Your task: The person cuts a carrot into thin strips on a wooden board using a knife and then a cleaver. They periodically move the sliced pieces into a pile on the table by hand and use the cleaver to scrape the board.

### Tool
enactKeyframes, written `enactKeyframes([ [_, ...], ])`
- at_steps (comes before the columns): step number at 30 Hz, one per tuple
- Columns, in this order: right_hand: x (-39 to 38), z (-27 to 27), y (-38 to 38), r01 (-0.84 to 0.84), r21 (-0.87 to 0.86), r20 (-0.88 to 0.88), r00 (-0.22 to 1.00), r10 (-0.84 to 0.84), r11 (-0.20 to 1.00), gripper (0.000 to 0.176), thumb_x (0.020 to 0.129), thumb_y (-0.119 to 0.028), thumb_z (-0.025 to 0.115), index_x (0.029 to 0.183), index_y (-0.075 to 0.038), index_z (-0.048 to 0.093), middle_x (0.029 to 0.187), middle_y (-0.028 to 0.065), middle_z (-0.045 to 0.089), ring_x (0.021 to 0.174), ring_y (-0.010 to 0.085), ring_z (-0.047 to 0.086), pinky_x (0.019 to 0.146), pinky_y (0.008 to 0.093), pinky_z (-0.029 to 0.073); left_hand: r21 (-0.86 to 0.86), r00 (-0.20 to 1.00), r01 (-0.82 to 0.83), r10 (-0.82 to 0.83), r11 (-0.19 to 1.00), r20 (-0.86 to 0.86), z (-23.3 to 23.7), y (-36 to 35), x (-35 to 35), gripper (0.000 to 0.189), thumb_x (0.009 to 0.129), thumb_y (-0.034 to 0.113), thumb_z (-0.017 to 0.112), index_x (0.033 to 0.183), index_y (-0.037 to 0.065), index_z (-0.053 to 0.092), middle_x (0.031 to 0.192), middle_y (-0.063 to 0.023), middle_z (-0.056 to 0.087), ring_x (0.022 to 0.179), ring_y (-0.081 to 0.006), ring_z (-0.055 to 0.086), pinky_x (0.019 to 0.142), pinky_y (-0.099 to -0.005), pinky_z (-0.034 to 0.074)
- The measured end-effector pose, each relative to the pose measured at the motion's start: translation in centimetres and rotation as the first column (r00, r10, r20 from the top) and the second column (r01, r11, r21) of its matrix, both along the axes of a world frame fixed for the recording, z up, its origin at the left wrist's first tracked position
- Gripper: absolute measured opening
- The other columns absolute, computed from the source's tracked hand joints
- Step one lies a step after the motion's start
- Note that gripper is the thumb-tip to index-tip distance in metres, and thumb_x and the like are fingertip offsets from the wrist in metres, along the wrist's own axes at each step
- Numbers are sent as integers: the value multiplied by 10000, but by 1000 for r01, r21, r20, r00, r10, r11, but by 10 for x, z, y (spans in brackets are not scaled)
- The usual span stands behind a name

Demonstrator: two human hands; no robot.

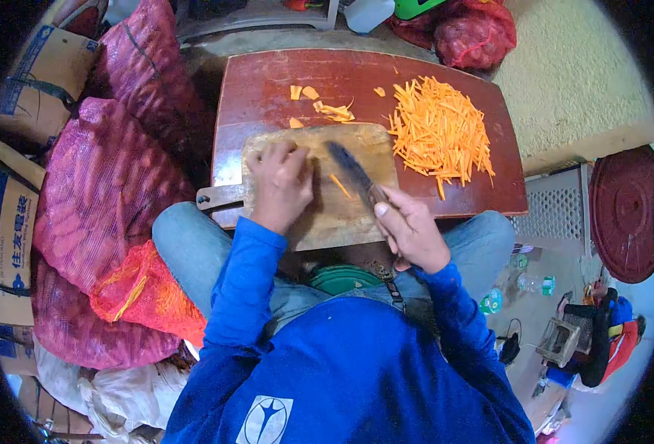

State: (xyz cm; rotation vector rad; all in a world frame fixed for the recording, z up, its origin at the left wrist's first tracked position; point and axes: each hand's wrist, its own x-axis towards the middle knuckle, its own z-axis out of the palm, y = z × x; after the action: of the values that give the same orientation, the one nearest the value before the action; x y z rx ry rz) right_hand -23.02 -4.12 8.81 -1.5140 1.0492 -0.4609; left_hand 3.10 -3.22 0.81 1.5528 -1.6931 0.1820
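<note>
Carrot strips (445, 133): most were heaped on the right side of the table (260, 81), while one lone strip (340, 186) lay on the cutting board (334, 226)
Board edges: the near edge jutted past the table toward the person's lap, the right edge ended just beside the heap, and a flat handle (221, 197) with a hole poked out at the left
Room to move: a band of wood showed between the hands, with the bent knees (183, 229) close in on either side
Left hand (279, 181): the fingers were curled and drawn in, low over the left part of the board; from where I stood I couldn't tell whether they pinned anything
Right hand (408, 226): its fingers were wrapped round the grip of a knife (349, 164), the dark, blurred blade slanting away and leftward over the board
Lone strip: it lay between the left fingers and the blade, apart from the fingers and near the knife
Tabletop: red-brown and shiny, with carrot scraps (334, 111) beyond the board's far edge
Around us: pink mesh sacks (112, 200) and cardboard boxes (5, 229) crowded the left, a rough pale ledge (586, 81) and a round red lid (624, 214) the right
</note>
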Motion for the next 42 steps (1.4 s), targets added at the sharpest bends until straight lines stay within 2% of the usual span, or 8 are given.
enactKeyframes([
  [4,-9,-3,5,-63,176,4,998,63,982,353,1090,-215,583,1357,8,640,777,-10,593,681,82,546,603,295,465,205,998,-19,7,979,55,-3,2,16,269,795,60,771,1060,94,746,1067,-102,651,1040,-333,615,912,-479,431],
  [7,-28,-32,-17,17,-196,-130,991,-43,980,376,1057,-211,612,1340,33,654,1070,197,764,936,280,730,849,408,565,186,1000,16,-11,982,-27,-9,0,14,220,798,53,767,1013,91,747,1020,-121,644,986,-353,619,861,-492,471],
  [11,-47,-29,-56,108,-511,-202,949,-241,853,410,1061,-204,603,1388,41,627,1143,211,767,1051,239,722,910,377,555,174,997,12,2,985,-81,-6,-2,12,147,810,25,745,955,47,730,946,-166,639,902,-391,628,789,-494,509],
  [16,-26,-23,-38,82,-476,-91,986,-142,876,386,1049,-183,625,1386,7,640,995,178,739,911,177,680,837,359,553,201,996,14,4,979,-90,-5,-1,6,148,823,-3,722,970,12,718,918,-199,647,875,-420,642,777,-493,528],
  [24,16,-18,-15,-84,-137,-75,994,75,987,365,1052,-209,635,1340,13,653,826,108,641,791,140,588,733,359,522,260,880,92,43,961,-472,2,5,-14,343,812,11,744,1154,20,733,976,-193,684,907,-395,687,772,-462,568],
  [30,28,-17,-18,-85,-69,-47,996,82,994,364,1067,-202,607,1365,6,635,786,46,601,745,130,547,695,337,500,170,993,31,-11,985,-114,-5,-1,6,360,814,27,761,1172,13,735,1041,-191,674,900,-397,686,795,-465,564],
  [39,37,-18,-28,-95,153,94,992,81,984,397,1098,-233,568,1458,-69,603,720,-55,460,541,41,436,471,248,397,433,911,294,-113,852,-396,11,8,-6,350,831,28,766,1180,23,740,1023,-203,661,874,-392,678,765,-445,544],
  [42,33,-25,-28,-72,152,113,992,55,986,408,1101,-240,564,1473,-75,595,703,-57,454,515,41,430,461,246,398,383,928,284,-151,879,-341,8,9,-8,321,826,23,769,1145,9,736,996,-204,655,856,-385,676,770,-443,551],
])
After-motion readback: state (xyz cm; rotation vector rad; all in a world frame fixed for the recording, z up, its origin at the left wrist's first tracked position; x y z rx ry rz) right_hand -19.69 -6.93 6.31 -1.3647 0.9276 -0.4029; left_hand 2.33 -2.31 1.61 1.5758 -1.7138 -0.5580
